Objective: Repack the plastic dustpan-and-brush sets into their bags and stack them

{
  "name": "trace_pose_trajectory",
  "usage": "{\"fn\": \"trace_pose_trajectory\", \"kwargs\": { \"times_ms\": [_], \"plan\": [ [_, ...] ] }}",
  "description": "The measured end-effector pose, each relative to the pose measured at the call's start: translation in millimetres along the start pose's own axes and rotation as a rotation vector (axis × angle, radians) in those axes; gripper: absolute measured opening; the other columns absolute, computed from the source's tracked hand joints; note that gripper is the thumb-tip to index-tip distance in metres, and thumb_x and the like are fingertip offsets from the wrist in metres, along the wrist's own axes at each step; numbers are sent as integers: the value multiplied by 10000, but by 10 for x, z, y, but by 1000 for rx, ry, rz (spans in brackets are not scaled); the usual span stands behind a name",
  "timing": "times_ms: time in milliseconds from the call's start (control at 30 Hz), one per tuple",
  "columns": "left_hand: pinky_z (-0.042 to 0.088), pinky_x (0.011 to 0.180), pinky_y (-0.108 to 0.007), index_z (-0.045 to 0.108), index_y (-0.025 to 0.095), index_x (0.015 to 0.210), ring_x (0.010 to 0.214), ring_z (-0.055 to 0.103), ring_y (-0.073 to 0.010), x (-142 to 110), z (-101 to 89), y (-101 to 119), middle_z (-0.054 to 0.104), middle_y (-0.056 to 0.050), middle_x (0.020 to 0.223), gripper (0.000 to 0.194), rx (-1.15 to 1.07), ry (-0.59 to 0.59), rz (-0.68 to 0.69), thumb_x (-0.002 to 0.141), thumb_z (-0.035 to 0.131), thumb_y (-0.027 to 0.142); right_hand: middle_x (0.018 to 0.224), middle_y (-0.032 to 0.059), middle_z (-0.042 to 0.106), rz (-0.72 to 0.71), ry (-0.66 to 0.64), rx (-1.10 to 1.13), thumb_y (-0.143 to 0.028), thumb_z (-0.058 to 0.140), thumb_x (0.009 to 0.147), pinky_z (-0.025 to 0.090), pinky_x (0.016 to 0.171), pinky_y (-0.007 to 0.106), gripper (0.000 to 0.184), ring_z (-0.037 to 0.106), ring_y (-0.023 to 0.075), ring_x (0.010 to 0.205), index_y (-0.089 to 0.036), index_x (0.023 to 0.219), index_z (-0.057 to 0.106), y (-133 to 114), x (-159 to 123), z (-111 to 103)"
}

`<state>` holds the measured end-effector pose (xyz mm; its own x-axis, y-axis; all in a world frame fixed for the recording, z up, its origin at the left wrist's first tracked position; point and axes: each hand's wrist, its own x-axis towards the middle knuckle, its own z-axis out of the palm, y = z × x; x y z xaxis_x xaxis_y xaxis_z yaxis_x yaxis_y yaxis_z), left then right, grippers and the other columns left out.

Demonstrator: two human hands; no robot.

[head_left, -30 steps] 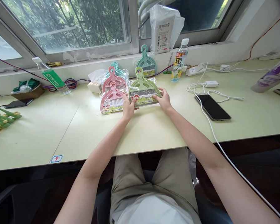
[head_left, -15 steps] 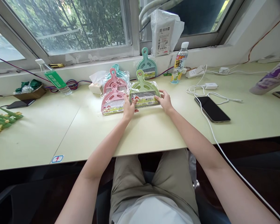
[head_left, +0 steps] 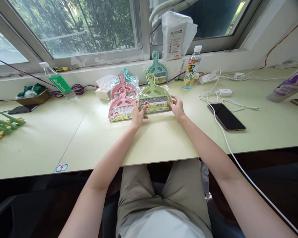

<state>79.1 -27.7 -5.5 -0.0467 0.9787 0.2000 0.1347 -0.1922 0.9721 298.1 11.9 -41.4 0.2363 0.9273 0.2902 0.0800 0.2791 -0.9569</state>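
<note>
A light green dustpan-and-brush set in clear plastic wrap lies on the pale desk. My left hand grips its near left corner and my right hand grips its near right corner. Two pink sets lie just left of it, touching its wrap. A teal set leans against the wall behind, and another teal one peeks out behind the pink ones.
A black phone on a white charging cable lies to the right, near a yellow-labelled bottle and power strip. A green-labelled bottle leans at back left. A tissue pack, green items and a parcel lie around.
Both hands stay on the green set, which has shifted very slightly away from me. Nothing else moved; the camera view rose a little.
</note>
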Motion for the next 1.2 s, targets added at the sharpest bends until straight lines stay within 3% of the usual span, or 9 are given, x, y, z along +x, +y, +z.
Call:
{"fn": "trace_pose_trajectory", "kwargs": {
  "times_ms": [400, 700, 933, 1200],
  "plan": [
    [534, 452, -217, 429, 261, 1311, 656, 668, -142, -45, 33, 21, 730, -52, 985, 483, 39, 86, 62, 879, 631, 337, 954, 64, 710, -28, -6, -28, -587, 687, 769, 582, 843, 465, 555, 693, 228, 842, -243, 1177, 536, 1, 20, 9],
    [502, 458, -208, 469, 286, 1257, 625, 630, -116, -37, 25, -5, 718, -27, 991, 343, 63, 132, 80, 932, 553, 355, 958, 71, 710, -43, -9, 0, -565, 687, 772, 580, 849, 458, 529, 695, 233, 867, -235, 1151, 523, -54, -22, 46],
    [467, 424, -194, 474, 266, 1219, 614, 630, -118, 36, -27, -25, 694, -24, 933, 302, 110, 139, 28, 928, 550, 297, 965, 61, 711, -35, -5, 5, -529, 713, 768, 587, 825, 435, 508, 693, 224, 855, -236, 1145, 541, -38, -54, 92],
    [491, 536, -231, 504, 229, 1228, 665, 684, -163, 76, -56, 9, 716, -33, 892, 393, 280, 65, 90, 908, 620, 426, 881, 37, 718, 23, 89, 88, -403, 755, 751, 577, 825, 399, 436, 687, 198, 803, -211, 1107, 594, 2, -20, 58]
  ]
}}
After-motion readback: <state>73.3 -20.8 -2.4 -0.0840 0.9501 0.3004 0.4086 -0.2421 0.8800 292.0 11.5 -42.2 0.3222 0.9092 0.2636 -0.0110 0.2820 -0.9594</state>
